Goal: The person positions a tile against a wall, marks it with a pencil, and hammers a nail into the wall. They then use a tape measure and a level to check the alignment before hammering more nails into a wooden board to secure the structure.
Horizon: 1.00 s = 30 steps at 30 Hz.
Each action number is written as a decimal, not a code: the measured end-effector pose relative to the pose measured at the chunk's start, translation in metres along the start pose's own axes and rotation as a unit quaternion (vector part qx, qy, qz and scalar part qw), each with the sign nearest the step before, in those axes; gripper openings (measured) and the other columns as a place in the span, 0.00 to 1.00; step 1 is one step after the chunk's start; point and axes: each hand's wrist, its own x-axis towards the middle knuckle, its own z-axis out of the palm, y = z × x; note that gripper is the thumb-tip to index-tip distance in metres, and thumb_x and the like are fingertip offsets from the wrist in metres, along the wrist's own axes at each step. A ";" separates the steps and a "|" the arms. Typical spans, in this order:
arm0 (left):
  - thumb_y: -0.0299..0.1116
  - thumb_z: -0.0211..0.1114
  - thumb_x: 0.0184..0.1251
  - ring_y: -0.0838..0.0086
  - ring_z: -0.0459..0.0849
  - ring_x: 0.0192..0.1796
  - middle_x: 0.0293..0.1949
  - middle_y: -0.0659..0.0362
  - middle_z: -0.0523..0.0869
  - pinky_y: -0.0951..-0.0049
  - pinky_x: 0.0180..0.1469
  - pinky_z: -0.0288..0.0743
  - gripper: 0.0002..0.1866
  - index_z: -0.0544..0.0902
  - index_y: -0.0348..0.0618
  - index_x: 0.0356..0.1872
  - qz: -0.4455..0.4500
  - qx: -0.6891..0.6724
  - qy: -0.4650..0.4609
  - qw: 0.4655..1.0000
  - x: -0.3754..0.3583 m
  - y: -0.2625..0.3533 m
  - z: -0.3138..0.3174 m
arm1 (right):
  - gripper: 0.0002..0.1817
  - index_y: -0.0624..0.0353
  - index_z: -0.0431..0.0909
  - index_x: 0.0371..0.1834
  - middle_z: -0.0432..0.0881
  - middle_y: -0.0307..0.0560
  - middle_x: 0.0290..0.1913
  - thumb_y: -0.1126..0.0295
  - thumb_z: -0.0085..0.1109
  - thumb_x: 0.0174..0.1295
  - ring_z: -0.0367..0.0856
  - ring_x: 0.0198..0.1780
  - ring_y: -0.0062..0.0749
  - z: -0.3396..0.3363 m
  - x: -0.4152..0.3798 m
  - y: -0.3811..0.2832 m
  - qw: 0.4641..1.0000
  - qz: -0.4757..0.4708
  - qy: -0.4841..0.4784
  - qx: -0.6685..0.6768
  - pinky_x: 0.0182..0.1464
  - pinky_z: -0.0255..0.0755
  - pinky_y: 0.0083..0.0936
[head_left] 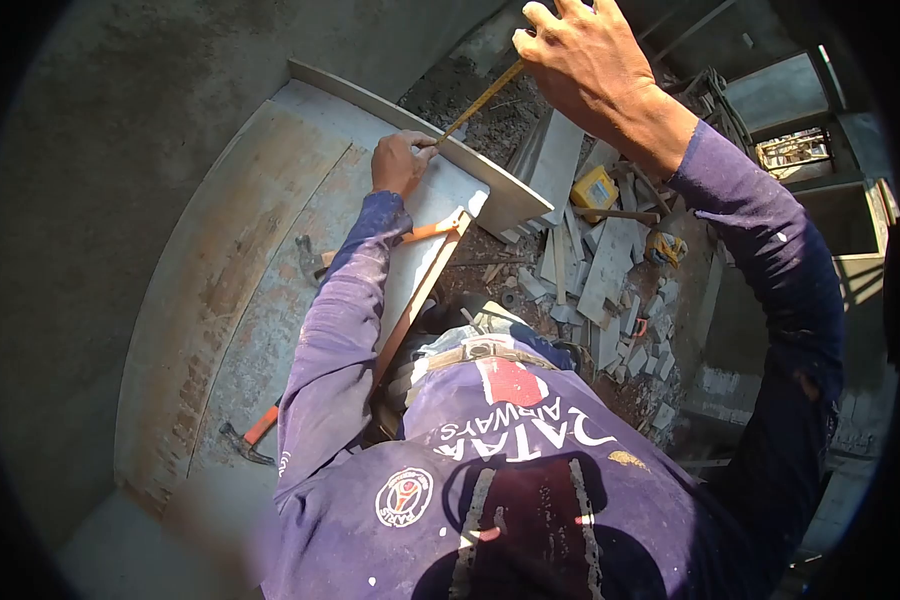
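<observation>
A yellow tape measure blade [487,97] stretches on a slant between my two hands. My left hand [400,162] is closed with its fingertips pinching the blade's lower end, beside a narrow strip board [510,185] on the worktable's far edge. Raised at the top of the view, my right hand [588,62] is closed round the other end of the tape; its fingertips are cut off by the frame and the tape's case cannot be made out. Under my left forearm lies an orange-handled hammer [432,231], its head showing on the far side of the sleeve.
The worktable [300,215] carries boards and a second hammer [261,427] near my left elbow. Rubble, cut tile pieces [610,270] and a yellow container [595,190] cover the floor to the right. A bare wall [100,200] rises at left.
</observation>
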 end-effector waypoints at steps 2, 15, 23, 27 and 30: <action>0.36 0.74 0.57 0.56 0.88 0.41 0.37 0.52 0.91 0.63 0.48 0.80 0.10 0.92 0.45 0.38 0.014 0.016 0.018 1.000 0.006 -0.007 -0.007 | 0.09 0.54 0.82 0.33 0.79 0.49 0.40 0.62 0.57 0.55 0.74 0.50 0.46 0.004 0.012 -0.002 1.000 -0.001 -0.003 0.004 0.43 0.69 0.46; 0.35 0.69 0.60 0.53 0.85 0.44 0.39 0.50 0.89 0.57 0.50 0.78 0.08 0.91 0.46 0.37 0.032 0.078 0.094 0.992 0.003 -0.037 -0.005 | 0.10 0.56 0.81 0.37 0.78 0.53 0.45 0.63 0.57 0.57 0.74 0.55 0.52 0.026 0.035 -0.007 0.999 -0.002 0.014 0.041 0.50 0.70 0.54; 0.31 0.68 0.62 0.54 0.84 0.43 0.39 0.50 0.88 0.58 0.49 0.78 0.08 0.89 0.42 0.40 0.085 0.027 0.150 0.985 0.003 -0.031 -0.013 | 0.12 0.53 0.80 0.42 0.76 0.54 0.51 0.64 0.58 0.57 0.70 0.60 0.50 0.024 0.020 0.006 0.991 0.080 -0.074 0.075 0.54 0.69 0.57; 0.27 0.66 0.64 0.66 0.87 0.35 0.35 0.51 0.89 0.67 0.42 0.79 0.06 0.87 0.40 0.40 -0.039 -0.124 0.111 0.985 -0.001 -0.005 -0.048 | 0.09 0.54 0.86 0.41 0.85 0.43 0.42 0.65 0.63 0.59 0.84 0.45 0.44 0.040 -0.012 0.025 0.985 0.145 -0.052 0.084 0.39 0.78 0.40; 0.25 0.67 0.67 0.77 0.87 0.37 0.35 0.58 0.90 0.77 0.43 0.79 0.06 0.88 0.38 0.42 -0.037 -0.217 0.077 0.972 -0.014 0.001 -0.089 | 0.16 0.60 0.83 0.43 0.86 0.52 0.43 0.58 0.65 0.63 0.85 0.45 0.48 0.039 -0.041 0.020 0.876 0.213 -0.240 0.361 0.42 0.77 0.40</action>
